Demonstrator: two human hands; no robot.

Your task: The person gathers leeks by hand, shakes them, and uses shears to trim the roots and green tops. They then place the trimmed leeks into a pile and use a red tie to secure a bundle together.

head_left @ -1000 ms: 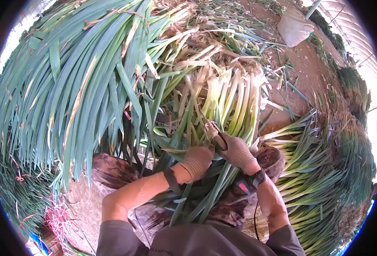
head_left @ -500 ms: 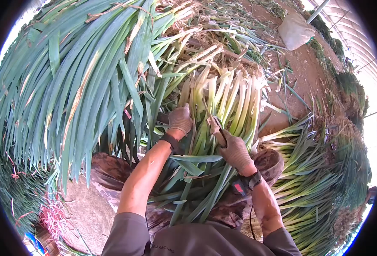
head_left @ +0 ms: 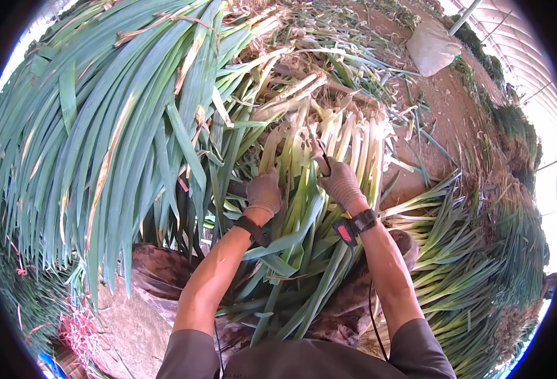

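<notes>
A row of green onions (head_left: 338,142) lies in front of me, white root ends away and leaves running back over my lap. My gloved left hand (head_left: 264,191) is closed around pale stalks at the left side of this row. In my gloved right hand (head_left: 340,182) is a small dark tool (head_left: 322,150), gripped with its thin end pointing away over the white stems. Its exact kind is hard to make out, since fingers cover the handle. Green leaves (head_left: 284,243) fold across between my wrists.
A tall heap of green onions (head_left: 95,126) rises on my left. More bundles (head_left: 455,271) lie along the right. Scraps and roots (head_left: 329,38) litter the ground ahead, with a pale sack (head_left: 433,49) beyond. Pink ties (head_left: 79,331) lie at lower left.
My right hand has moved forward and slightly left, bringing the tool closer to the white root ends. My left hand has stayed nearly in place at the stalks.
</notes>
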